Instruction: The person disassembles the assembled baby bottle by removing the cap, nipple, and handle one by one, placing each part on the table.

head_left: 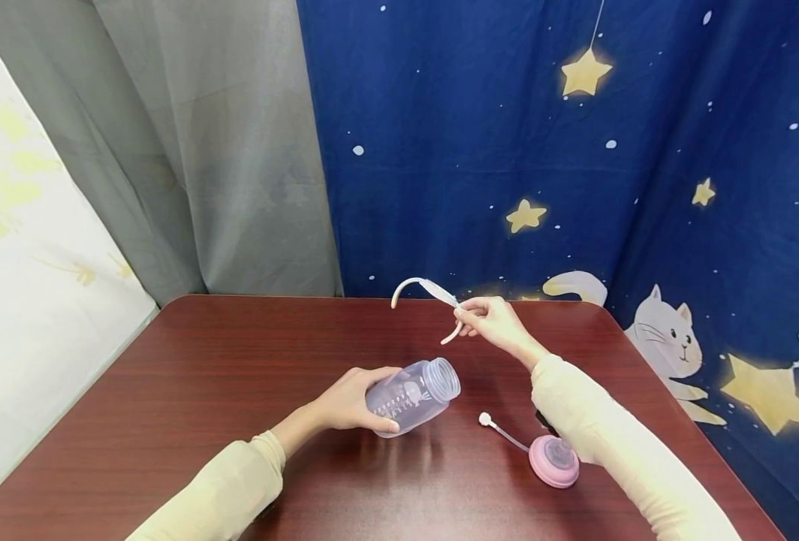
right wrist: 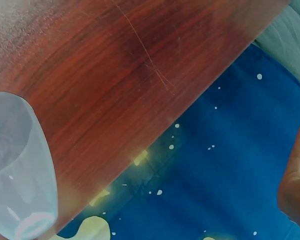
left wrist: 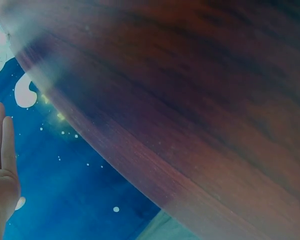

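Note:
My left hand grips a translucent baby bottle around its body, tilted with its uncapped threaded neck toward the right. Measuring marks and a white print show on its side. Above and beyond the neck, my right hand pinches a pale bottle handle with two curved arms, apart from the bottle. On the table to the right lies a pink bottle collar with a clear teat; a thin straw ending in a white weight extends from it. Only part of the left hand shows in the left wrist view.
The dark red wooden table has rounded far corners. Behind it hang a grey curtain and a blue star-printed curtain. A small black item is partly hidden by the right sleeve.

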Motion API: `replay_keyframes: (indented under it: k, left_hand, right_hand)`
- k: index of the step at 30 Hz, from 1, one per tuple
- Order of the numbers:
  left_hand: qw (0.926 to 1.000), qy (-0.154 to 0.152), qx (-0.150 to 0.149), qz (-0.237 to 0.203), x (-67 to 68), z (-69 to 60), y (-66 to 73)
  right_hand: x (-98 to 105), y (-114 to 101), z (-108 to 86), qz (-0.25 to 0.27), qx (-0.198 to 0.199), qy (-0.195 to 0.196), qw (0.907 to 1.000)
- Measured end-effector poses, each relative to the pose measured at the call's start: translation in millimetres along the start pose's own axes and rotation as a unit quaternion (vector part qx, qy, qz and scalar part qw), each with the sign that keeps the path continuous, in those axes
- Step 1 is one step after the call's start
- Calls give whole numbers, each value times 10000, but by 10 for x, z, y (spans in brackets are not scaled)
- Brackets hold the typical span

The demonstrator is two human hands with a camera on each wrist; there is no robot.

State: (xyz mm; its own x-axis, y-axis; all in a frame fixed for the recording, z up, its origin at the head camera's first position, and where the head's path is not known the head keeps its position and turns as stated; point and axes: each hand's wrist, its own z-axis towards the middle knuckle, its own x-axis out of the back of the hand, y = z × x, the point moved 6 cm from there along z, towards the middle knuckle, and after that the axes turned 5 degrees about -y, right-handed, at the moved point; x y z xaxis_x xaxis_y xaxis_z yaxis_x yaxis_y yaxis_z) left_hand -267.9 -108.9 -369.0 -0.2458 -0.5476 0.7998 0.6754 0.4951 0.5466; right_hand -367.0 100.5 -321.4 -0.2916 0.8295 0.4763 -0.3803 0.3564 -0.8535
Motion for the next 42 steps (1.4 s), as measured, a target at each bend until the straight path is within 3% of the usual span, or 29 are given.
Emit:
replay_keyframes:
  k: [2,10,23,42]
  left_hand:
    - [10000,-5,-13,-10,-2,3,-1]
    - [9999,50,-88,20,-4,6,5]
    - [9999,69,-119,46,-12,7,9]
    - [9997,89,-207,35,-12,1,31]
  right_hand:
    - [-13,24,-6,39,-11,-39,10000]
    - [-75,-217,-159,45,-50,-118,9999]
    - [-105,188,-41,20,-208,-211,9996]
    - [-243,331,-51,-595,-445,-585,9955]
